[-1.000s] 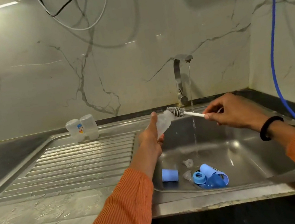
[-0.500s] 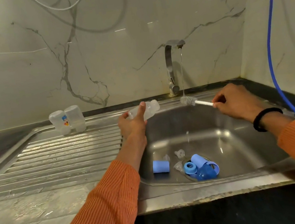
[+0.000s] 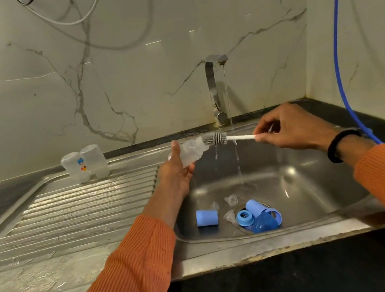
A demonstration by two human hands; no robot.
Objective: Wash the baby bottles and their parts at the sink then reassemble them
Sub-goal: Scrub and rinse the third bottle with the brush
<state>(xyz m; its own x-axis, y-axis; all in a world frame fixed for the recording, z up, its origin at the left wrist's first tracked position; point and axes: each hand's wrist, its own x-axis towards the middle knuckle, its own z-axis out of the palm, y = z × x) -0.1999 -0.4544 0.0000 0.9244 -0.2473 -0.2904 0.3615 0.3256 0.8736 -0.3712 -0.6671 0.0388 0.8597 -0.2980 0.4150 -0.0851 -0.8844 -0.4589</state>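
Holding a clear baby bottle point(image 3: 188, 152) on its side above the sink's point(image 3: 314, 178) nine o'clock rim, the left hand point(image 3: 175, 175) had its grip curled round the bottle's body, thumb up along its near side. The right hand point(image 3: 290, 128), at three o'clock of the bottle, pinched the white handle of a bottle brush point(image 3: 220, 139) in a narrow grip; the grey bristled head lay at the bottle's mouth, its tip apparently just inside. Water ran from the tap point(image 3: 215, 88) at twelve o'clock, falling just past the brush handle into the basin. At six o'clock in the basin lay a blue cap point(image 3: 206, 217) on its side, and near it, over the drain, a cluster of blue rings and caps point(image 3: 258, 215) with small clear teats point(image 3: 231, 199) beside them. Two clear bottles point(image 3: 86, 163) stood together, touching, at the drainboard's point(image 3: 72, 212) far edge, ten o'clock of the left hand. A blue hose point(image 3: 337, 51) hung down the wall at two o'clock.
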